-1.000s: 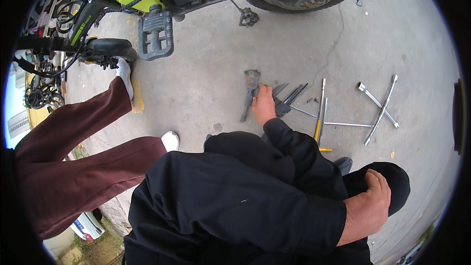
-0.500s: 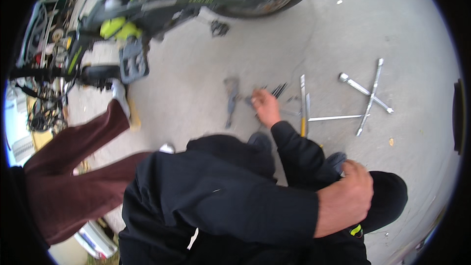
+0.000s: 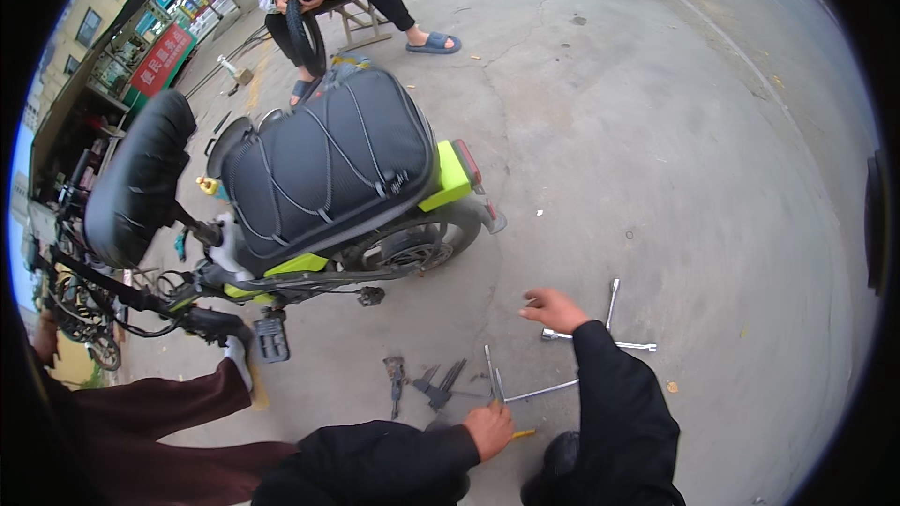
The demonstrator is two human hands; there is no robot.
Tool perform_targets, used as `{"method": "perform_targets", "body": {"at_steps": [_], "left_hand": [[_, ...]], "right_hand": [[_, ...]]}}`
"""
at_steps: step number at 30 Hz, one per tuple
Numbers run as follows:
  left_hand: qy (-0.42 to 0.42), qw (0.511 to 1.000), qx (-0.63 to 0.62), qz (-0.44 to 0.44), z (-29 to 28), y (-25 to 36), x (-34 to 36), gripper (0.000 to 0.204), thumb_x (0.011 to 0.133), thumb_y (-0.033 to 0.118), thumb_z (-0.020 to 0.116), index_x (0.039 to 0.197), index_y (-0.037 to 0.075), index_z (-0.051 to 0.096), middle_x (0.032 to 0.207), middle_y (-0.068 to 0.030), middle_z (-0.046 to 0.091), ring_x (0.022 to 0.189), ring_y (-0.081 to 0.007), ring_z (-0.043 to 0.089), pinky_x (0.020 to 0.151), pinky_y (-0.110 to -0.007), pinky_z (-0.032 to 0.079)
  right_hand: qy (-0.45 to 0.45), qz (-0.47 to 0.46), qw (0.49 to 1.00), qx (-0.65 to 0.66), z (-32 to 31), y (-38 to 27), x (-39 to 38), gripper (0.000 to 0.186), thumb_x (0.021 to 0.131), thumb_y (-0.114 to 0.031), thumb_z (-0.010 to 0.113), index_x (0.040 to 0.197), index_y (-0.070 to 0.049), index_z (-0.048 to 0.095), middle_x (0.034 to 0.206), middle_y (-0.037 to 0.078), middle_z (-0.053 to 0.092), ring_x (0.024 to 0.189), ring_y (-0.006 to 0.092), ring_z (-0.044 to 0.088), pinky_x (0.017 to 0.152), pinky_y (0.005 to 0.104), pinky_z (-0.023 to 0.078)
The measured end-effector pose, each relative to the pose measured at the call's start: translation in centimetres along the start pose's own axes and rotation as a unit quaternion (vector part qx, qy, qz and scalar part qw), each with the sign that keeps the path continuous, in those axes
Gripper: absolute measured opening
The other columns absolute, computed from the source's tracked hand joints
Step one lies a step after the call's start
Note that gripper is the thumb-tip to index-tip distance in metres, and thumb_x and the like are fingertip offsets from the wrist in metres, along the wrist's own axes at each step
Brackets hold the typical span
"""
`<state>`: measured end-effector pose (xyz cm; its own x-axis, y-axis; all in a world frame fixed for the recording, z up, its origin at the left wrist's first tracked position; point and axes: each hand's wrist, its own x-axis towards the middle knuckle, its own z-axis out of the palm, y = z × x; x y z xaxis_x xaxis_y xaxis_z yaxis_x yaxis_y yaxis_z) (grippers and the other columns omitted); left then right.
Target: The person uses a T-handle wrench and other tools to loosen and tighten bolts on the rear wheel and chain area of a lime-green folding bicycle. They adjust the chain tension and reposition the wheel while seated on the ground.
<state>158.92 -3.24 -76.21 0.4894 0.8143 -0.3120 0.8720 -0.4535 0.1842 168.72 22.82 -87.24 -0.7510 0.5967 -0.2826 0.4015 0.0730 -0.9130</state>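
Observation:
My left hand [image 3: 489, 429] is low over the ground, its fingers curled round the middle of a long silver bar with a yellow handle [image 3: 522, 434]. Part of the bar is hidden under the hand. My right hand [image 3: 555, 310] is held out to the right with fingers apart and nothing in them. Just below and beside it lies a silver cross-shaped lug wrench [image 3: 614, 305], partly covered by my hand and sleeve. Left of my left hand, dark hex keys in a holder [image 3: 441, 389] and a worn grey tool [image 3: 395, 386] lie on the concrete. A thin silver rod [image 3: 544, 390] stretches between my arms.
An electric bike with a black bag [image 3: 328, 155] and lime-green panels stands ahead on the left. Beside its pedal [image 3: 272, 339] is a person in maroon trousers [image 3: 169, 403]. Farther off, a seated person holds a small tyre [image 3: 305, 37].
The view has tilted up, bringing in the whole bike and the seated person. My left hand has left my knee for the yellow-handled bar; my right hand has moved from the small tools toward the lug wrench.

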Motion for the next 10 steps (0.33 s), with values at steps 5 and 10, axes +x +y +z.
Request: {"method": "perform_targets", "body": {"at_steps": [5,10], "left_hand": [[0.091,0.98,-0.18,0.003,2.6,3.7,2.2,0.011,0.078,0.018,0.059,0.078,0.008,0.063,0.086,-0.0094,0.058,0.086,-0.0273,0.061,0.066,-0.041,0.054],[-0.206,0.956,-0.208,0.014,-0.5,10.3,-2.0,0.01,0.078,0.012,0.057,0.081,0.006,0.065,0.087,-0.0145,0.065,0.092,-0.0343,0.065,0.076,-0.044,0.054]], "right_hand": [[0.217,0.047,0.973,-0.061,-7.3,-0.8,-12.9,0.057,0.066,0.004,0.065,0.121,-0.006,0.059,0.089,0.012,0.062,0.079,0.0248,0.059,0.075,0.036,0.051],[0.279,0.261,0.924,-0.008,-6.8,5.5,-33.3,0.057,0.062,0.004,0.07,0.118,0.002,0.059,0.086,0.012,0.064,0.074,0.0231,0.063,0.072,0.0386,0.053]]}}
